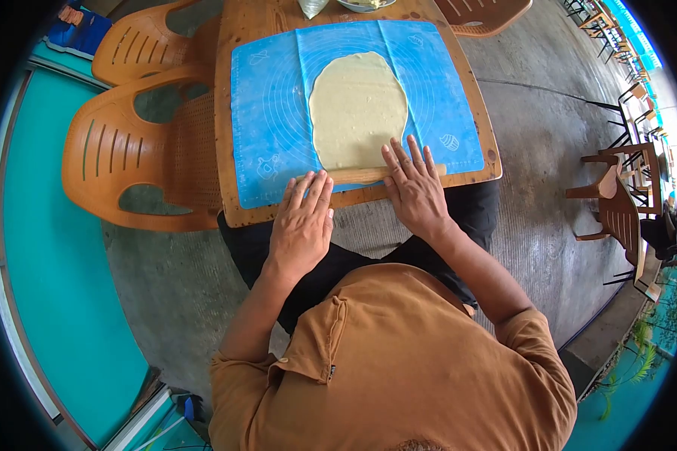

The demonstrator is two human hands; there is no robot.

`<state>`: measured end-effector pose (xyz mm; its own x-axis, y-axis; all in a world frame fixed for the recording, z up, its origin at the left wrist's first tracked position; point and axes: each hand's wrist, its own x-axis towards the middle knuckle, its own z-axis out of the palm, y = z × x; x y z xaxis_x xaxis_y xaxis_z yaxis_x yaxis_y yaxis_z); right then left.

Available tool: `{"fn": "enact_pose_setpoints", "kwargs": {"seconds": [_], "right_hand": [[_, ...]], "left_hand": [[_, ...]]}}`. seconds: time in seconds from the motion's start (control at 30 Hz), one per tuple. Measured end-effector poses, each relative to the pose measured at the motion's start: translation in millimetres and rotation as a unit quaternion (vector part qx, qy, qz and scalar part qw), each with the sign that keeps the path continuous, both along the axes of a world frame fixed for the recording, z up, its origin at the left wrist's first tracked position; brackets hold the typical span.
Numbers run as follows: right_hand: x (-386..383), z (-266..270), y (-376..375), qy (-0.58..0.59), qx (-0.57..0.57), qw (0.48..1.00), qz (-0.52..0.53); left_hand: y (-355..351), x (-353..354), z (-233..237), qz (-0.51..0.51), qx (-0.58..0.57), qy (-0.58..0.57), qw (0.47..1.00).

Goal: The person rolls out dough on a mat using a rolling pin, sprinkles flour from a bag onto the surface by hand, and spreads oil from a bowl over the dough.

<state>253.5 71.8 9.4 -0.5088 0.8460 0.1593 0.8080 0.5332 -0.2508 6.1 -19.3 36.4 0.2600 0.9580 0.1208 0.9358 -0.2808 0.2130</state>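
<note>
A wooden rolling pin (353, 176) lies crosswise at the near edge of a flat, oval sheet of pale dough (359, 109). The dough rests on a blue silicone mat (267, 90) printed with circles and small pictures. My left hand (302, 218) lies over the pin's left end, its fingers stretched out and close together. Over the right part of the pin, my right hand (415, 188) is laid flat with the fingers spread. Neither hand wraps round the pin. The palms hide parts of the pin's ends.
The mat covers most of a wooden table (278, 16). At the far edge stand a bowl (366, 4) and a plastic bag of something white (312, 7). Orange plastic chairs (139, 150) are against the left side; another chair (483, 13) is at the far right.
</note>
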Motion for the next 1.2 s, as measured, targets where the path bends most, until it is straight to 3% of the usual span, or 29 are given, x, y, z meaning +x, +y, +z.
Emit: {"fn": "enact_pose_setpoints", "kwargs": {"seconds": [0.37,0.5,0.77,0.87,0.97,1.03,1.13,1.2], "right_hand": [[15.3,-5.7,-7.2,0.105,0.025,0.993,0.048],[23.5,7.2,11.6,0.087,0.044,0.993,0.062],[34.8,10.0,111.3,0.068,0.071,0.987,0.131],[35.4,9.9,116.4,0.040,0.046,0.989,0.132],[31.1,15.4,123.1,0.071,0.023,0.992,0.106],[19.7,11.5,140.0,0.125,0.034,0.991,0.019],[-1.7,1.0,156.1,0.078,0.057,0.993,-0.069],[-6.6,-7.7,157.6,0.056,0.038,0.994,-0.080]], "left_hand": [[8.7,-1.4,-21.0,0.020,0.068,-0.082,0.994],[14.8,1.6,-15.3,0.000,0.090,-0.130,0.987],[79.9,22.8,-16.0,0.029,0.114,-0.109,0.987],[89.2,29.1,-18.0,0.046,0.070,-0.060,0.995],[98.0,32.4,-17.9,0.044,0.142,-0.092,0.985],[117.4,34.0,-18.9,0.050,0.150,-0.100,0.982],[150.1,45.7,-31.4,0.086,0.179,-0.051,0.979],[159.9,50.1,-40.6,0.089,0.114,-0.048,0.988]]}}
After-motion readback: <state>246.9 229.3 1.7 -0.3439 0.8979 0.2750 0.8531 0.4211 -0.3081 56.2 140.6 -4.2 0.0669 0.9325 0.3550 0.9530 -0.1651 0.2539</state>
